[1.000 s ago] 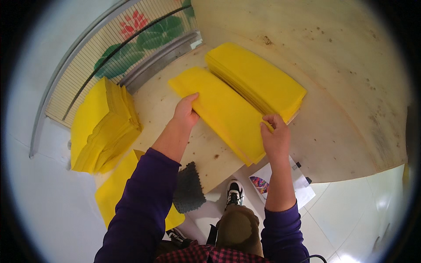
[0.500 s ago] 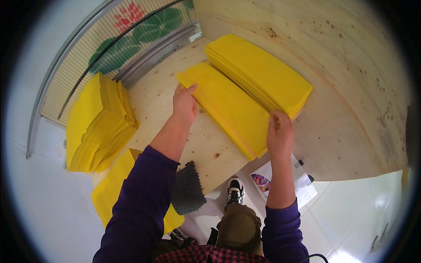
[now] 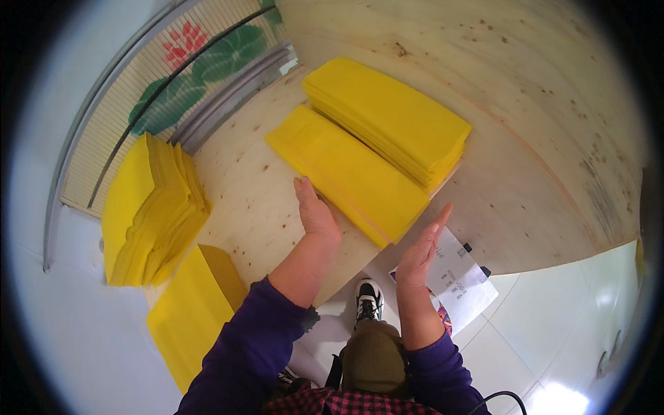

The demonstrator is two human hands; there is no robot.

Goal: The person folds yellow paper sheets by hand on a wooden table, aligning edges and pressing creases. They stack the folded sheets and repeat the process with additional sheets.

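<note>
Low yellow stack (image 3: pixel 349 176) lies flat on the plywood table (image 3: pixel 526 138), long axis diagonal, near end right at the table's front edge, far end toward the back-left corner. Its far long side is butted against the taller yellow stack (image 3: pixel 391 117) behind it.

Left hand (image 3: pixel 315 211): flat, fingers together and extended, palm edge against the low stack's left long side. Nothing gripped, just contact along the side. Right hand (image 3: pixel 423 249): open, fingers straight, held edge-on just off the stack's near end, past the table's front edge. Holds nothing; can't tell if it touches the sheets.

Risks, my read:
- Near end sits at the front edge, so a push toward the person could slide the top sheets off onto the floor.
- Pressure on one side only would fan or skew the pile, since nothing clamps it from above.
- Sideways shove could also knock the taller stack out of square; they touch.

Around:
- Loose, slumped yellow pile (image 3: pixel 149 214) by the table's left edge, well apart from the hands.
- Single yellow sheet bundle (image 3: pixel 190 311) hanging off the front-left corner.
- Striped panel with flower print (image 3: pixel 173 90) behind the back-left corner.
- White printed paper (image 3: pixel 456 277) below the front edge, near the right hand.
- Shoe (image 3: pixel 369 299) on the floor tiles underneath.

Nothing blocks either hand.
</note>
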